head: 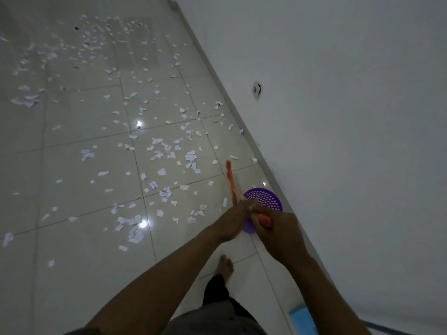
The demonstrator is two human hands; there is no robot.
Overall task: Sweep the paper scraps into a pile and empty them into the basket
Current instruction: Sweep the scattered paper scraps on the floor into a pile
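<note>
Purple basket (pixel 266 198) on the floor (pixel 72 262), hard against the skirting (pixel 228 93) at the foot of the wall (pixel 350 141); round, holed all over, mouth turned up toward the camera, near part hidden behind the hands. Inside, the holed bottom on show; cannot tell about the covered part. Scraps (pixel 167 151) strewn over the tiles: thickest far off at top left, a looser band through the middle, a clump beside a light glare at lower left, a few right at the skirting, some just left of the basket. Grips the orange handle (pixel 231 180) with both hands: right hand (pixel 280 230) curled round the near end, left hand (pixel 229 222) just ahead of it and touching it, fingers closed on the shaft as far as the blur allows. Points forward and away from the hands, past the basket's left rim, far end smeared above the tiles; cannot tell what head it carries. Along the right, wall and skirting in one slanting line from top centre to bottom right, with a small round fitting (pixel 256 89) on the wall well beyond the basket. To the left and ahead, broad open tile, littered with paper. Bare foot (pixel 225 264) planted on the tiles behind the hands, near the skirting. Blue flat thing (pixel 302 317) at the bottom right, beside the right forearm and close to the wall.
</note>
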